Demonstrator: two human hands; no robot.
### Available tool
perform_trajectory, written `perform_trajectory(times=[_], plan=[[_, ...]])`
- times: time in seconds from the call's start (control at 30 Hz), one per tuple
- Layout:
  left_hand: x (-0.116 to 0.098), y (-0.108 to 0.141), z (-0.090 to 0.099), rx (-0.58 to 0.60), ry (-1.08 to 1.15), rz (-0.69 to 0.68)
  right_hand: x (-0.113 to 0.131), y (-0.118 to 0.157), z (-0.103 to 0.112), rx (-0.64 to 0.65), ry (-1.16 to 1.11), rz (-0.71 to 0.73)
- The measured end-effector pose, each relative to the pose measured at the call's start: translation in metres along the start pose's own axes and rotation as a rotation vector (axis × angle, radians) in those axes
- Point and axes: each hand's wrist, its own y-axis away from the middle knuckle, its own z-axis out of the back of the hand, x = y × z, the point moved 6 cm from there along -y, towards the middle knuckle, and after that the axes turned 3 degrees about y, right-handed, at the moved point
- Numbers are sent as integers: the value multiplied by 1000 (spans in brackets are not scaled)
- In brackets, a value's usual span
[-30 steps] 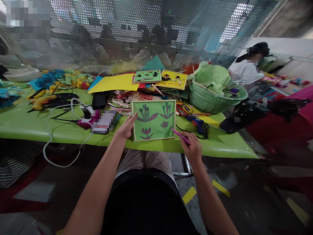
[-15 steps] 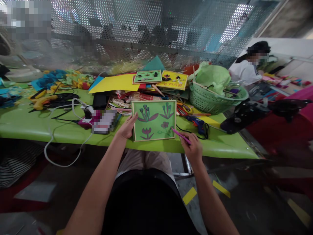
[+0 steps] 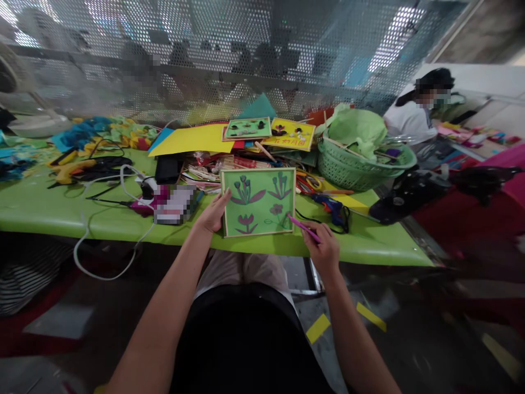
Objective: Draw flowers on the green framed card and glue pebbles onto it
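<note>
In the head view, the person's two hands are apart, one on either side of a framed green picture [image 3: 260,205] at the near edge of the table [image 3: 377,243]. The left hand [image 3: 214,212] grips the frame's left side, thumb over the front; its other fingers are mostly hidden. That hold probably steadies the picture while keeping the drawn flowers uncovered. Whether the picture lies flat or is tipped up a little cannot be told.

The right hand [image 3: 323,246] pinches a purple pen [image 3: 304,229] in its fingers, coming in from the right, which seems to keep the wrist off the drawing. The tip is at the lower right flower; whether it touches the surface is too small to tell.

Just beyond the right hand lies a glue gun [image 3: 334,210], near enough to reach. Sticks [image 3: 200,180] and scissors [image 3: 309,179] lie behind the picture, perhaps pushed back to leave working room. The basket [image 3: 348,169] stands farther back, holding loose green material. To the left, a power strip [image 3: 145,205] sits near the table's front, apparently so that cords can reach it.
</note>
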Motion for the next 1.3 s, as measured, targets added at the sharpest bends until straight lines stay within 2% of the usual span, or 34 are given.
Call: perform_trajectory(times=[0.37, 0.77, 1.3], plan=[[-1, 0, -2, -6, -4, 4, -3, 1, -1, 17, 15, -3], [-1, 2, -3, -20, 1, 7, -5, 5, 1, -54, 79, -58], [-2, 3, -5, -18, 3, 12, -5, 6, 1, -56, 70, -58]])
